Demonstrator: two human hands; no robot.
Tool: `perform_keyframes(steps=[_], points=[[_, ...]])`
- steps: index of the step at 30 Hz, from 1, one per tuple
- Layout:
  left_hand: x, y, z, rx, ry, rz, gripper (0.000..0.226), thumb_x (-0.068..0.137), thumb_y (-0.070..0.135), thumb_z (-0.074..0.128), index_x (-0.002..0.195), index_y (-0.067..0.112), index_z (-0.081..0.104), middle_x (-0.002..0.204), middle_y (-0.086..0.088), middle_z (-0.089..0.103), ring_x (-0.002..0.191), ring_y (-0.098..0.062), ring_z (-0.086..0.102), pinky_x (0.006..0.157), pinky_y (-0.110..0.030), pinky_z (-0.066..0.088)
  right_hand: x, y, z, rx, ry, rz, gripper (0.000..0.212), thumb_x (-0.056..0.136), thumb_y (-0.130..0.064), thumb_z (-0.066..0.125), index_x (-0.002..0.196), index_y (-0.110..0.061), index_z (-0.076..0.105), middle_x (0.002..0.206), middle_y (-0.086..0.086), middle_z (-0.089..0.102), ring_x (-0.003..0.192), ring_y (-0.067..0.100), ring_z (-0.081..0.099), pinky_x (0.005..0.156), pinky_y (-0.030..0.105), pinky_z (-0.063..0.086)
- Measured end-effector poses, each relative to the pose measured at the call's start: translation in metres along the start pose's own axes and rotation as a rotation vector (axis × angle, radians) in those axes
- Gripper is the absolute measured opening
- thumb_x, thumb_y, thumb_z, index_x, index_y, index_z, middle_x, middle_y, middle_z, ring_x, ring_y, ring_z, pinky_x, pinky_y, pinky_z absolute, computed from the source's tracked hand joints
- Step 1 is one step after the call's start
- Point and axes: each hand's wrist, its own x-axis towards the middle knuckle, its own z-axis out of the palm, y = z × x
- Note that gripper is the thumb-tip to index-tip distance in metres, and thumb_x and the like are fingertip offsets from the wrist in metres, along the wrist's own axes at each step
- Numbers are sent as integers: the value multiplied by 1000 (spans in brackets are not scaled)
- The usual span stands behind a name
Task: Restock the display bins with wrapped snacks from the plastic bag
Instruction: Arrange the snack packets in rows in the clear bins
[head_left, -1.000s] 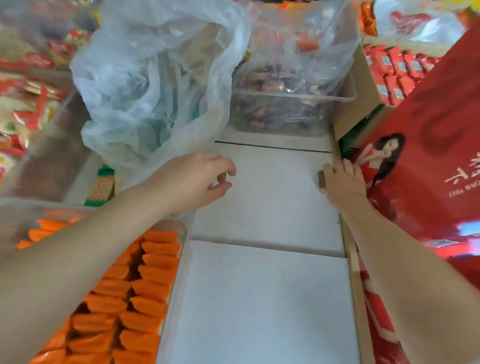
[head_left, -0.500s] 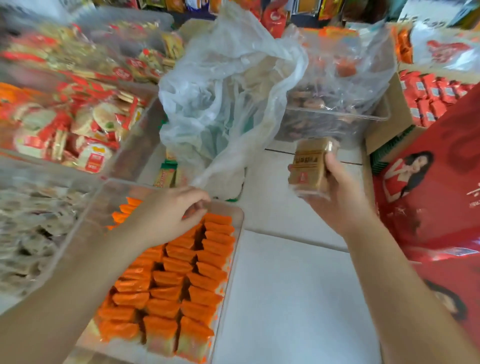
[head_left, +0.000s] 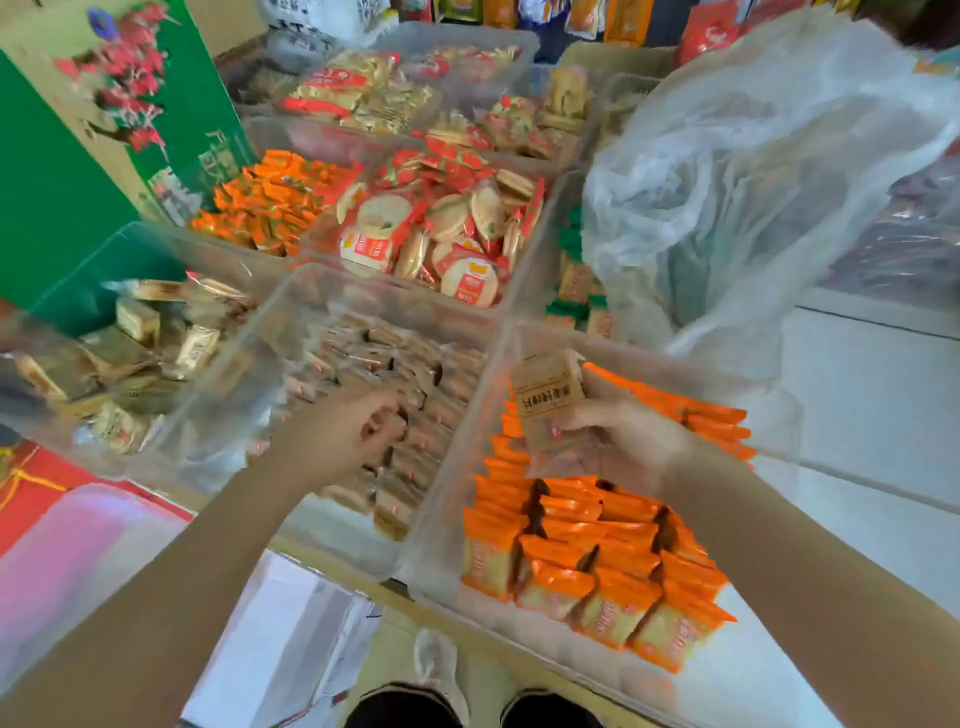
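Bright even light, soft shadows; motion blur throughout, wide-angle bending at edges, colours washed.

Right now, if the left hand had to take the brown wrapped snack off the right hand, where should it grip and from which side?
Grip the upper half of the brown wrapped snack, coming from the left. The right hand covers its lower right part, with the thumb on the right edge, so the top and left edge stay bare. It stands roughly upright and is flat, so a pinch across front and back should suit. The left hand is already close on that side.
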Motion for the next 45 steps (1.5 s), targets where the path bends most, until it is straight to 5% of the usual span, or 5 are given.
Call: perform_keyframes(steps=[8,12,23,41,45], points=[[-3,-136,26,357,-289,121,91,75,55,66,148,22,22,153,-5,20,138,-26,26,106,-38,31,75,28,89,-551,213,-44,37,86,2,61,102,-31,56,107,-1,60,94,19,61,85,40,53],[0,-152,33,354,-259,240,90,75,32,72,148,21,20,145,-9,31,130,-28,34,99,-37,35,100,40,112,-1066,196,-61,57,74,-24,75,125,-27,49,113,0,57,105,17,57,90,36,49],[28,-160,31,488,-176,357,88,74,60,63,139,17,24,130,-6,39,116,-24,42,89,-34,40,129,97,164,-1627,95,146,43,85,-39,61,119,-19,45,112,5,57,99,24,57,82,36,50],[11,-182,23,650,-371,276,92,81,13,63,146,16,-2,139,-23,14,100,-30,50,77,-30,38,162,124,183,-1605,130,150,43,88,-32,57,122,-15,39,110,8,58,93,28,60,77,41,53],[15,-186,23,742,-211,338,88,66,13,71,137,15,19,118,-15,46,88,-25,55,70,-30,42,173,125,191,-1632,186,62,44,89,-34,56,125,-14,41,115,6,51,98,27,55,70,31,47]])
